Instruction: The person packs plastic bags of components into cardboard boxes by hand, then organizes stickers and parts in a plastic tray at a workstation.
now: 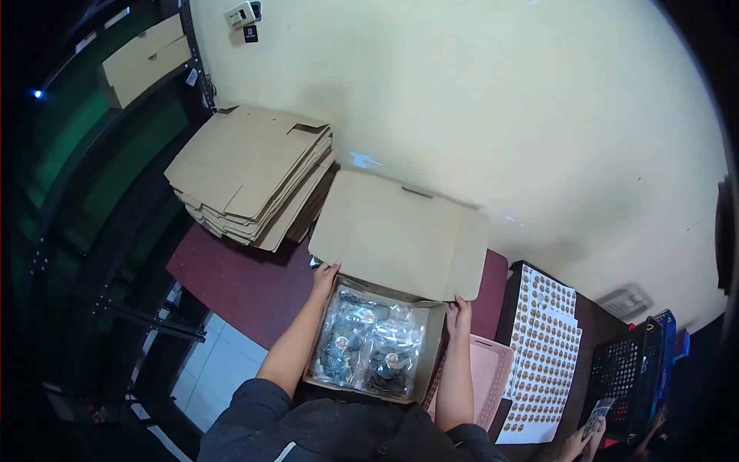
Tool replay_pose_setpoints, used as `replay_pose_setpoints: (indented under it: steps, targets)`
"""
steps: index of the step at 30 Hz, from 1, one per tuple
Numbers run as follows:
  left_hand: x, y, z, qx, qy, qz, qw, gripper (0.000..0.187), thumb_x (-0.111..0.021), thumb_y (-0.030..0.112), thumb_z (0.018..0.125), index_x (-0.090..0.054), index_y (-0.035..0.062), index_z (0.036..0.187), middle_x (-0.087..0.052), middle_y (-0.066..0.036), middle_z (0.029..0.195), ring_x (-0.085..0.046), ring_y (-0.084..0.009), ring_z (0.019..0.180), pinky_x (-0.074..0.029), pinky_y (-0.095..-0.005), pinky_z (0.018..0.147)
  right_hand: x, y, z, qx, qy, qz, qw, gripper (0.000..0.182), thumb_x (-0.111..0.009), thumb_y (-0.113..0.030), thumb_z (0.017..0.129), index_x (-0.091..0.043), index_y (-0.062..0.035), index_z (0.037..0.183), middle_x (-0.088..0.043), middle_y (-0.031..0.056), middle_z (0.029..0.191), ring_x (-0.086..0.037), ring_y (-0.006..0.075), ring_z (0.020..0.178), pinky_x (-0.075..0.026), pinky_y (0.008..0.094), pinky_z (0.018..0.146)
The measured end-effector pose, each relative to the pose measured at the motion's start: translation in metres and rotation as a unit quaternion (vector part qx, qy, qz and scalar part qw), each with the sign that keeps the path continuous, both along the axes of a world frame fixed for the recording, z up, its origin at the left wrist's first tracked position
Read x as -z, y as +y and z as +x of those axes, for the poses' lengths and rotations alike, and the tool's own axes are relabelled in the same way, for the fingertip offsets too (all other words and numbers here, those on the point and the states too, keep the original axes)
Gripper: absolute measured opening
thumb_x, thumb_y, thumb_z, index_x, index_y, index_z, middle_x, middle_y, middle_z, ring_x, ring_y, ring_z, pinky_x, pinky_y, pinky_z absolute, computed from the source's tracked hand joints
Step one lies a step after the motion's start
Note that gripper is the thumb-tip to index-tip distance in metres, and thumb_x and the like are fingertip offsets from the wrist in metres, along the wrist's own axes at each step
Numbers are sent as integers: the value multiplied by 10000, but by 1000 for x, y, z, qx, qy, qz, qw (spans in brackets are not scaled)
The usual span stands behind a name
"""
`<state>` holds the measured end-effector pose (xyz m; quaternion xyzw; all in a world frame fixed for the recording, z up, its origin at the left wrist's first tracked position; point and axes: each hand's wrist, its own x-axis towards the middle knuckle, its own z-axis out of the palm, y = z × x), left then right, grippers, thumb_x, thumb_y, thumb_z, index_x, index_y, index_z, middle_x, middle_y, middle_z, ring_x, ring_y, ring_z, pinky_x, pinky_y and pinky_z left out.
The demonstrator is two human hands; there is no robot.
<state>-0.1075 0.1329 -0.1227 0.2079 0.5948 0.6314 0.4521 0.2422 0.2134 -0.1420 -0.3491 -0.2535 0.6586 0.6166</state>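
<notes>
- A cardboard box (375,350) is held at its two back corners, so it sits still on the dark red counter (231,281).
- The left hand (325,279) is pressed on the left corner; the right hand (459,314) grips the right one.
- The lid flap (400,235) is stood up, so the little plastic bags (371,346) inside can be seen.
- Flat boxes (250,173) are stacked by the wall, out of the way.
- Sticker sheets (543,350) are laid to the right, within reach.
</notes>
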Motion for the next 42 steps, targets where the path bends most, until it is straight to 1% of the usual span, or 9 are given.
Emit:
replay_pose_setpoints:
  steps: [6, 12, 18, 19, 20, 25, 28, 36, 42]
  targets:
    - [3, -22, -9, -99, -24, 45, 994, 328, -685, 162, 790, -580, -17, 1044, -637, -86, 959, -577, -145, 926, -421, -265, 848, -56, -33, 2, 7, -236, 40, 971, 404, -581, -8, 804, -440, 13, 1182, -543, 103, 1131, -522, 182, 1037, -396, 305, 892]
    - [-36, -75, -6, -14, 452, -18, 892, 295, -651, 227, 749, -620, 26, 963, -661, -116, 840, -621, -240, 833, -327, -397, 955, -46, -78, 0, 28, -344, 99, 933, 380, -581, -88, 836, -453, 44, 1169, -566, 132, 1090, -532, 211, 1022, -390, 308, 904]
    - [42, -118, -2, 195, 569, -46, 798, 477, -592, 346, 745, -533, 135, 1169, -542, -110, 1183, -485, -326, 1108, -231, -597, 975, -30, -117, 10, -206, -647, -17, 734, 587, -602, -261, 809, -392, 14, 1284, -463, 196, 1266, -439, 290, 1179, -317, 334, 1006]
    - [42, -128, -4, 238, 541, -49, 805, 542, -563, 386, 774, -463, 149, 1251, -494, -108, 1247, -427, -315, 1183, -177, -648, 979, -51, -117, -10, -95, -728, 234, 637, 579, -567, -256, 825, -375, 1, 1307, -399, 209, 1325, -364, 276, 1251, -274, 329, 1042]
    - [47, -134, 2, 214, 503, -74, 834, 578, -543, 406, 798, -403, 164, 1304, -444, -95, 1303, -349, -294, 1256, -139, -651, 997, -83, -132, -7, -95, -477, 259, 834, 550, -526, -235, 857, -350, -23, 1333, -337, 198, 1376, -368, 278, 1252, -291, 338, 1036]
    - [57, -126, -9, 183, -32, 83, 979, 503, -548, 319, 825, -435, 157, 1288, -381, -115, 1343, -291, -308, 1289, -175, -566, 1041, -27, -114, 39, -195, -498, 150, 832, 531, -493, -210, 893, -306, -47, 1361, -392, 196, 1338, -442, 259, 1190, -356, 332, 987]
    - [-13, -150, -9, 130, 341, 19, 931, 415, -525, 175, 847, -476, 138, 1257, -310, -141, 1372, -272, -328, 1294, -208, -453, 1068, -39, -115, 53, -182, -366, 44, 912, 513, -450, -234, 926, -275, -61, 1376, -453, 200, 1283, -483, 235, 1143, -399, 307, 938]
    - [-38, -194, 27, 235, -134, -27, 962, 803, -203, 672, 853, -237, 82, 1397, -314, -122, 1399, -305, -233, 1287, -260, -359, 1042, -76, -151, 8, -239, -209, -94, 944, 458, -414, -98, 882, -362, 21, 1321, -493, 133, 1253, -508, 189, 1105, -401, 277, 925]
    - [-46, -184, 44, 226, 61, -87, 968, 788, -635, 140, 791, -151, 48, 1405, -322, -170, 1374, -298, -248, 1286, -266, -326, 1026, -75, -159, -11, -118, -490, 14, 864, 400, -392, -48, 900, -403, 29, 1292, -539, 145, 1193, -513, 170, 1090, -388, 271, 927]
